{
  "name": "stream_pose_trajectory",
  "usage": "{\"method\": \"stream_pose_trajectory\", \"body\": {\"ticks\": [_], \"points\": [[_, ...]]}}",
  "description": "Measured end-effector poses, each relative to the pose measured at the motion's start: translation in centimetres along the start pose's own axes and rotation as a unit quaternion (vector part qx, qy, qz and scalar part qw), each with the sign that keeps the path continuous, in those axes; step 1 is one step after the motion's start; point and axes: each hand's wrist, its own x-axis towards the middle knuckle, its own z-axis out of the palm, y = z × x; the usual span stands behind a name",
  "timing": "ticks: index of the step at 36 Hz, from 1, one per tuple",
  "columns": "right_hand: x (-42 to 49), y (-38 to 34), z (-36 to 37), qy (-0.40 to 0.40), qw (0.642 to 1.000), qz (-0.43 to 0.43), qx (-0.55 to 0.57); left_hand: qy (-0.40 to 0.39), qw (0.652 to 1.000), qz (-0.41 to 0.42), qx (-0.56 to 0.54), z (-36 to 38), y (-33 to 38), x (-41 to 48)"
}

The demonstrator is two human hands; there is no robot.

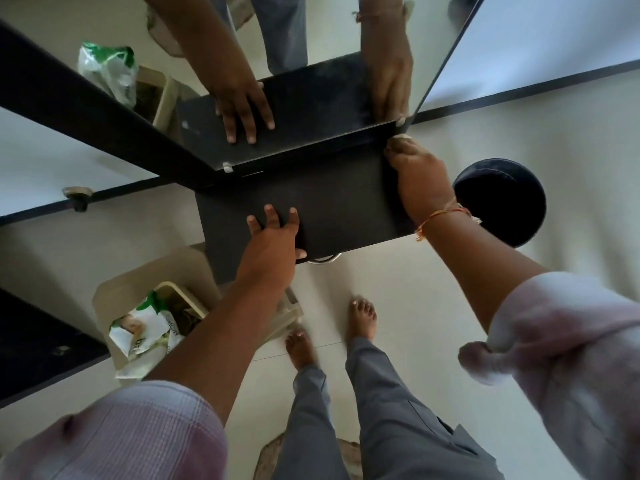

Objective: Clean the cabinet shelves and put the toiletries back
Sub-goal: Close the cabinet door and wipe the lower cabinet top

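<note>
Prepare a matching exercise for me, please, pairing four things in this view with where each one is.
Things
1. left hand
2. right hand
3. green-and-white packet
4. black round object

Places
A. in the beige bin
B. to the right of the dark shelf board
C. at the board's far right corner
D. fingers spread on the board's near part

Pairs: 1-D, 2-C, 3-A, 4-B

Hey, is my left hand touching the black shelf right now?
Touching. The head view shows the left hand, fingers spread flat on the black shelf, thumb against its front edge.
</note>
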Motion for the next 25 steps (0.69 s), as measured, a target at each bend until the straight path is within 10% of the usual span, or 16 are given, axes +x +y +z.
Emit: {"method": "stream_pose_trajectory", "body": {"ticks": [18, 25], "points": [[-13.1, -6.5, 0.8, -0.044, 0.995, 0.008, 0.089, -0.006, 1.0, -0.003, 0.02, -0.2, 0.2, 0.0], [-7.9, -2.3, -1.5, 0.052, 0.99, 0.122, 0.037, 0.012, 1.0, 0.007, 0.015, 0.1, -0.2, -0.1]]}}
